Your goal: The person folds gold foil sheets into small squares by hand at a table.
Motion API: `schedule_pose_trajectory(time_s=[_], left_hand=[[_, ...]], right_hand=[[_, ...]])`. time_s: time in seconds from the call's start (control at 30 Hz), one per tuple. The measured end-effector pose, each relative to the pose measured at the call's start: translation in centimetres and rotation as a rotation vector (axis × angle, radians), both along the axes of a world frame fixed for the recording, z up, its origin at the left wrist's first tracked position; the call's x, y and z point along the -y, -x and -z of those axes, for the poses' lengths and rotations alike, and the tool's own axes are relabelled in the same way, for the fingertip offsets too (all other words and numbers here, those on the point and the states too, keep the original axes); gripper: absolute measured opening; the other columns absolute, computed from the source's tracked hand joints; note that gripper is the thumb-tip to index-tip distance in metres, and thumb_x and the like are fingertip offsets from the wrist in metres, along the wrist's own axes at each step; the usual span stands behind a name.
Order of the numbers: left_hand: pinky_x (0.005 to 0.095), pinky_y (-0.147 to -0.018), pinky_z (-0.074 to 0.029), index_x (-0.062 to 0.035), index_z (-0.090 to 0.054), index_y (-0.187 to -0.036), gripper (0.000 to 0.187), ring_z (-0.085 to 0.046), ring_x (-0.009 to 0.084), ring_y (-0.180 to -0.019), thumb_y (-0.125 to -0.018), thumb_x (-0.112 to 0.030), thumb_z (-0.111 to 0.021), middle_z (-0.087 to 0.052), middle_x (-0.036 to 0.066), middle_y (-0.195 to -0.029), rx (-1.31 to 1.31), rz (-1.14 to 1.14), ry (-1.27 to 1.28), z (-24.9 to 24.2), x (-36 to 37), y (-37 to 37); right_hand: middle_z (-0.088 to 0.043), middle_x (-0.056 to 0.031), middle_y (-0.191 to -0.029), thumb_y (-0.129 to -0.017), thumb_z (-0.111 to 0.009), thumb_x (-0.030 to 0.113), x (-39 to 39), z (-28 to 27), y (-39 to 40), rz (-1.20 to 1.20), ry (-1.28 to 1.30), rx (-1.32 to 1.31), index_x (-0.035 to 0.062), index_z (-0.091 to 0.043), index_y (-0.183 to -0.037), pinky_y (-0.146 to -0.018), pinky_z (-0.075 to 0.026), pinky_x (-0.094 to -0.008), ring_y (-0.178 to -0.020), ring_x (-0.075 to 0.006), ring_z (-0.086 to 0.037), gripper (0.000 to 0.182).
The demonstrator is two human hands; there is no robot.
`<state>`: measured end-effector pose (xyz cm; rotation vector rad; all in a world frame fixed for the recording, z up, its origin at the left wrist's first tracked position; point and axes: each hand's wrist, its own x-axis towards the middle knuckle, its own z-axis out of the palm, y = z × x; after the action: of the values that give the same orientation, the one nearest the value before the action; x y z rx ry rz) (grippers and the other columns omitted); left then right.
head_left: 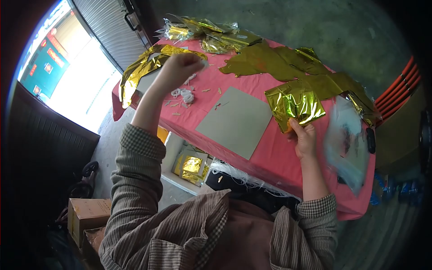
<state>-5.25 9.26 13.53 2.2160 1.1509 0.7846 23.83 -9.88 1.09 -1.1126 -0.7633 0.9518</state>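
Observation:
My right hand (306,139) pinches the lower corner of a folded, shiny gold foil sheet (294,102), held at the right of the table. My left hand (181,71) is raised over the table's left side with its fingers closed. Something small and whitish shows at its fingertips, too blurred to name. Between the hands, a flat grey board (236,121) lies on the pink cloth (180,122), with a thin dark piece near its upper left. Beneath my left hand are a bundle of white string (186,96) and several small tan pieces (176,114).
Gold foil (135,74) drapes over the table's left end. Clear-wrapped foil packs (211,33) and spread foil sheets (265,60) cover the far side. A clear plastic bag (345,144) lies at the right. Below the front edge stands a white bin (180,180); cardboard boxes (87,216) sit lower left.

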Motion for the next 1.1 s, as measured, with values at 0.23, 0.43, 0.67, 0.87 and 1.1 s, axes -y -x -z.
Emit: schedule_pose_trajectory(time_s=[0.23, 0.43, 0.67, 0.87, 1.1], left_hand=[[0.0244, -0.072, -0.046, -0.0004, -0.064, -0.092, 0.023, -0.056, 0.0063, -0.075, -0.087, -0.023, -0.061, -0.062, 0.0, -0.078, 0.128, 0.132, -0.098, -4.3, 2.0, -1.2], [0.0219, -0.067, -0.045, 0.0006, -0.06, -0.083, 0.015, -0.053, 0.0044, -0.07, -0.086, -0.014, -0.061, -0.058, -0.002, -0.072, -0.005, 0.474, 0.188, 0.4, 4.4, -3.7], [0.0267, -0.057, -0.042, -0.0016, -0.058, -0.081, 0.015, -0.05, 0.0084, -0.061, -0.078, -0.014, -0.065, -0.053, 0.002, -0.065, -0.066, 0.276, 0.144, 6.8, 4.4, -6.1], [0.0311, -0.061, -0.047, -0.0014, -0.061, -0.083, 0.018, -0.059, 0.0191, -0.065, -0.075, -0.016, -0.068, -0.059, 0.009, -0.074, -0.134, 0.318, -0.026, 10.4, 6.6, -6.0], [0.0353, -0.075, -0.048, -0.0023, -0.062, -0.095, 0.022, -0.058, 0.0254, -0.087, -0.078, -0.016, -0.066, -0.056, 0.014, -0.1, -0.046, 0.296, -0.133, 9.0, 7.2, -3.1]], right_hand=[[-0.061, -0.0013, -0.065, -0.083, -0.065, 0.016, 0.0, 0.0, -0.1, 0.002, -0.003, -0.045, 0.0071, -0.061, -0.084, -0.04, -0.042, -0.0194, -0.046, -0.0081, -0.055, 0.01], [-0.061, -0.0015, -0.064, -0.083, -0.065, 0.017, 0.2, -0.5, 0.0, 0.021, -0.009, -0.047, 0.0074, -0.061, -0.081, -0.04, -0.042, -0.0197, -0.046, -0.0076, -0.055, 0.01], [-0.062, -0.0056, -0.068, -0.083, -0.064, 0.014, 0.1, -0.1, -0.3, 0.039, -0.007, -0.009, 0.0026, -0.062, -0.082, -0.041, -0.043, -0.0217, -0.048, -0.0105, -0.056, 0.012], [-0.063, -0.0052, -0.069, -0.083, -0.065, 0.014, 0.2, -0.7, 0.0, 0.016, -0.011, -0.053, 0.0029, -0.061, -0.083, -0.041, -0.043, -0.0214, -0.048, -0.0104, -0.057, 0.012], [-0.061, -0.0019, -0.065, -0.083, -0.065, 0.017, 0.2, -0.4, 0.0, 0.012, -0.015, -0.043, 0.007, -0.061, -0.08, -0.04, -0.042, -0.0202, -0.047, -0.0086, -0.055, 0.011]])
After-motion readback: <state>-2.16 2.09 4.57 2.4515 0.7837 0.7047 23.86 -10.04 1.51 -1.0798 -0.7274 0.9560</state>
